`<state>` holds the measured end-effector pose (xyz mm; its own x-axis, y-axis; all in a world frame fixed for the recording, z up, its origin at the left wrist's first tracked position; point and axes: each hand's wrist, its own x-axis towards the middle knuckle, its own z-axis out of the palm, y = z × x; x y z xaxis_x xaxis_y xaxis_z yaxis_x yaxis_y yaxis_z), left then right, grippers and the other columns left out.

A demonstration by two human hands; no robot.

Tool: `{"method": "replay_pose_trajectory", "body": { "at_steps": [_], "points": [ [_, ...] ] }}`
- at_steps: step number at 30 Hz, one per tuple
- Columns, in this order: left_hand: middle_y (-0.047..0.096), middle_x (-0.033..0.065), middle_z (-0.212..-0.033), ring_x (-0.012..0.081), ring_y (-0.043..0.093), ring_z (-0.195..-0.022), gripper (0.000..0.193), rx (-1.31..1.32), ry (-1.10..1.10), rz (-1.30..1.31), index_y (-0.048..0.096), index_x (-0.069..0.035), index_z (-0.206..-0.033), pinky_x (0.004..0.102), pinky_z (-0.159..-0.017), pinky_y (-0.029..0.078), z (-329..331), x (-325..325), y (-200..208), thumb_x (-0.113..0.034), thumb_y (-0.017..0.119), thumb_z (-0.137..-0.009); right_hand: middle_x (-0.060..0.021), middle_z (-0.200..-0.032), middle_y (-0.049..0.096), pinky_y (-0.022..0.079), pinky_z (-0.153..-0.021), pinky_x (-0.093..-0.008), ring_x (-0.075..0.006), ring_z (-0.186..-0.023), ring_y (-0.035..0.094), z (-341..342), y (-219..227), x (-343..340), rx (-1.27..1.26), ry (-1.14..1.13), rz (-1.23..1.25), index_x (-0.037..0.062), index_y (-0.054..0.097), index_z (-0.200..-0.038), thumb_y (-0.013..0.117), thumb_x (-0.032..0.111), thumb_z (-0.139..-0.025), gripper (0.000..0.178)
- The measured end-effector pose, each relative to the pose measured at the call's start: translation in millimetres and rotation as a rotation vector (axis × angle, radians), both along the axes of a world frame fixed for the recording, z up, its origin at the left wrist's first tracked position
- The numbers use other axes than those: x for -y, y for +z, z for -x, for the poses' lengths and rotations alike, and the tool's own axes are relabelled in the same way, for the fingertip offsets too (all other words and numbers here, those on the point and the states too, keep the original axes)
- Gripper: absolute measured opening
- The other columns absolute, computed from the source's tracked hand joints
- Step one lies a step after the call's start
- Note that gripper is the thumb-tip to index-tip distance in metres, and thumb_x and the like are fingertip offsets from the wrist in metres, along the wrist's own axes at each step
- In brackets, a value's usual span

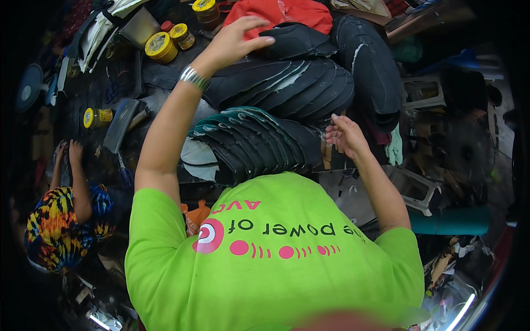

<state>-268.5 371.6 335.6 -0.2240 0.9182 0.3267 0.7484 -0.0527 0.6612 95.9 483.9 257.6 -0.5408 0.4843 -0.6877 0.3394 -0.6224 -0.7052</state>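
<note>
Layers of black pieces lie fanned across the table, loose enough to slide.
A sideways brush from the right hand (346, 135) could spread the near fan (256, 146), since its pieces only overlap; the far fan (309, 91) seems equally easy to disturb with a low left forearm. The left arm reaches far over both fans, elbow bent, and the left hand (238, 41) is spread, thumb apart from fingers and grasping nothing, above the near-left edge of a curved black piece (295, 41) beside the red cloth (301, 16); contact there cannot be told. The right arm angles in from the right, palm turned left, fingers loosely bent near the near fan's right end; whether they pinch anything cannot be told.
</note>
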Motion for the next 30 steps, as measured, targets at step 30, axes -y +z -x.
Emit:
{"method": "replay_pose_trajectory", "body": {
  "at_steps": [30],
  "points": [
    [0.06,0.0124,-0.128,0.0361,0.055,-0.119,0.059,1.612,-0.028,-0.694,0.044,-0.003,-0.14,0.0502,-0.105,0.042,-11.3,127.2,11.2,-0.036,0.06,-0.094,-0.0039,-0.082,0.065,0.049,-0.07,-0.023,-0.01,-0.073,0.062,33.4,38.6,22.9,-0.24,0.254,-0.278,0.0015,0.065,-0.1,0.064,0.021,-0.094,0.021]
  ]
}}
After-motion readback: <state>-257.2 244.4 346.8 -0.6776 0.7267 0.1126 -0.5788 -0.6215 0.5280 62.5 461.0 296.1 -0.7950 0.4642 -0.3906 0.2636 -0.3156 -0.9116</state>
